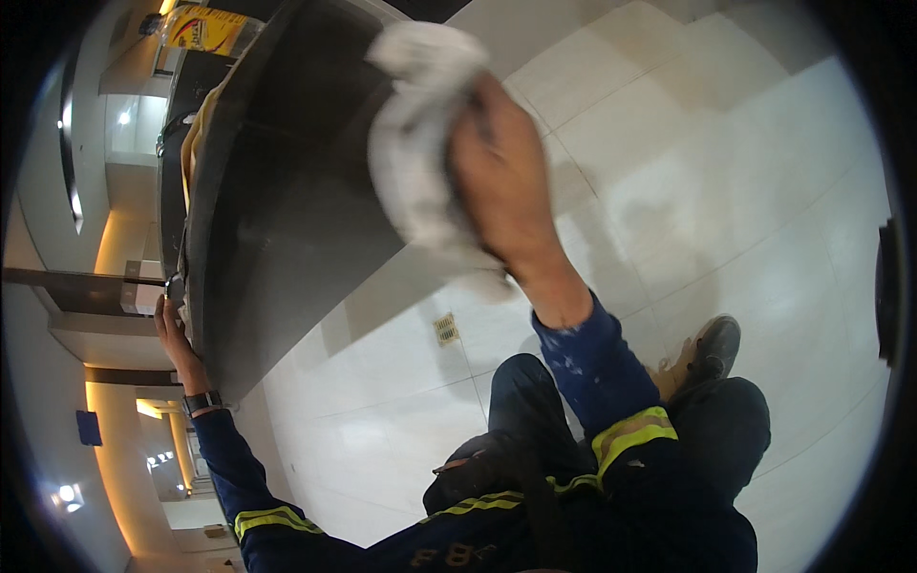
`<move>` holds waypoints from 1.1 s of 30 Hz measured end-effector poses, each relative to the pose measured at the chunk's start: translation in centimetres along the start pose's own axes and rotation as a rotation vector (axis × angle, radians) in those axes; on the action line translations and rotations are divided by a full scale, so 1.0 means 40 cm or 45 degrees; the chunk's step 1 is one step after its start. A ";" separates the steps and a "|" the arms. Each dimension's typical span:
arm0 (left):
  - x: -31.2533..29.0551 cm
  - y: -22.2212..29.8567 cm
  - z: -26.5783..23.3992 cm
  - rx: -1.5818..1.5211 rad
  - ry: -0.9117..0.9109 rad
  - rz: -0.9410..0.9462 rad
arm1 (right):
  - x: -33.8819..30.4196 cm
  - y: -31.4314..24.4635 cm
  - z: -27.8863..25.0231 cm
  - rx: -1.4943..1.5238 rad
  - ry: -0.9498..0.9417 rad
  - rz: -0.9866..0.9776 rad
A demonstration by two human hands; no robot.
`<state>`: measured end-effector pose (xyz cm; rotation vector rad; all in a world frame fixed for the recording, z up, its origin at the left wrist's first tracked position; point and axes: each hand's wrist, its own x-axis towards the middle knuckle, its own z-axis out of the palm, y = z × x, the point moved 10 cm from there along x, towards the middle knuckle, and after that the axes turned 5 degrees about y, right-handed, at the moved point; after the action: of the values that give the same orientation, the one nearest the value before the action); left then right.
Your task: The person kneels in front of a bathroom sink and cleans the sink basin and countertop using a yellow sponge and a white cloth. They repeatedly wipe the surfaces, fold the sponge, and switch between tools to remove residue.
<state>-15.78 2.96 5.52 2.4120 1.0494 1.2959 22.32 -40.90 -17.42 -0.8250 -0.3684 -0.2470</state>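
Observation:
A crumpled white cloth (406, 158), smeared by motion, is in my right hand (501, 172). My fingers are closed on it, partly hidden behind the back of the hand. The cloth overlaps the right side of a dark grey panel (296, 181), which looks like the front of a counter; whether it touches the surface I cannot tell. My left hand (178, 349) is at the panel's far left edge, near its lower end, fingers stretched along the edge and holding nothing that I can see. A dark watch (202, 401) is on that wrist.
A clear bottle with a yellow label (205, 31) is at the upper left, beyond the panel. Pale floor tiles (745, 191) spread to the right, with a small brass-coloured floor drain (446, 329). My dark shoe (714, 349) and bent knees are below. Lit mirrors or walls fill the left.

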 end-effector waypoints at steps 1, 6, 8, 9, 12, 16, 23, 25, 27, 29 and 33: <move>0.000 0.002 0.001 -0.010 0.013 0.006 | 0.029 -0.041 0.074 -0.057 -0.097 -0.074; 0.001 -0.016 -0.029 0.005 0.019 0.038 | 0.117 0.069 0.299 -0.224 -0.527 -0.345; -0.035 0.019 -0.046 -0.019 0.039 0.059 | 0.169 0.165 0.425 -0.817 -0.819 -0.525; -0.044 0.051 -0.028 -0.052 0.034 0.084 | 0.215 0.208 0.450 -0.980 -0.894 -0.473; -0.035 0.119 0.131 -0.178 -0.007 0.158 | 0.457 0.375 0.351 -0.401 -0.399 -0.051; -0.030 0.049 0.030 -0.149 0.084 0.231 | 0.262 0.260 0.372 0.413 -0.631 0.116; -0.051 0.092 -0.001 -0.153 0.191 0.241 | -0.113 -0.192 0.203 -0.623 0.049 -0.818; -0.045 0.090 0.004 -0.099 0.204 0.298 | -0.152 -0.159 0.220 -0.850 0.017 -1.001; -0.039 0.086 -0.002 -0.056 0.218 0.331 | -0.176 -0.143 0.240 -1.038 -0.042 -1.087; -0.048 0.090 -0.025 -0.011 0.225 0.333 | -0.276 -0.089 0.341 -0.987 -0.422 -1.209; -0.056 0.084 0.002 -0.027 0.168 0.281 | -0.482 -0.022 0.544 -0.341 -1.244 -1.058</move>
<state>-14.87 -0.96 5.66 2.5129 0.8125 1.5469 -0.32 -23.75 -11.26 -0.9830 -1.6346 -0.6696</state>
